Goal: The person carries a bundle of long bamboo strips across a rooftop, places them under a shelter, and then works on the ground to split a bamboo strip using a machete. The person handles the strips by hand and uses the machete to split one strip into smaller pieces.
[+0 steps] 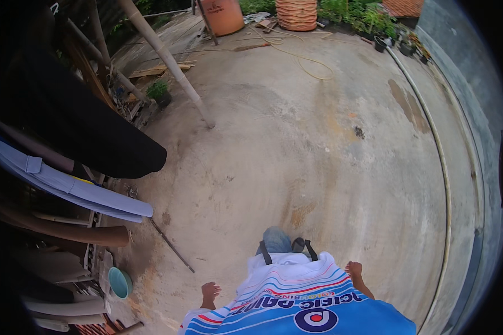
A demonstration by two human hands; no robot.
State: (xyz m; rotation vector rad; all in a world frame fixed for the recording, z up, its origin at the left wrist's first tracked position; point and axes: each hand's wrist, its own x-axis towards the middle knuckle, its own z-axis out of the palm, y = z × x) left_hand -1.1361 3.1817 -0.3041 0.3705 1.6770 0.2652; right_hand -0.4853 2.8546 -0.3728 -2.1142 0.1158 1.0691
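My left hand [210, 291] hangs at my left side, low in the view, its fingers loosely bent and a little apart. Nothing shows in it. On the other side, my right hand [353, 269] hangs beside my shirt [296, 298], also loosely curled with no object visible in it. Neither hand touches anything that I can see. Below me, one jeans leg [276, 240] and a dark shoe [298, 244] show on the concrete floor [251, 167]. Two black straps hang in front of the shirt.
Clothes hang along the left, among them light blue trousers [84, 187]. A teal basin [120, 282], a thin stick [172, 245] and a slanted bamboo pole [167, 58] stand or lie nearby. A yellow hose [313, 70] lies far ahead; a long pipe [439, 145] runs beside the right wall.
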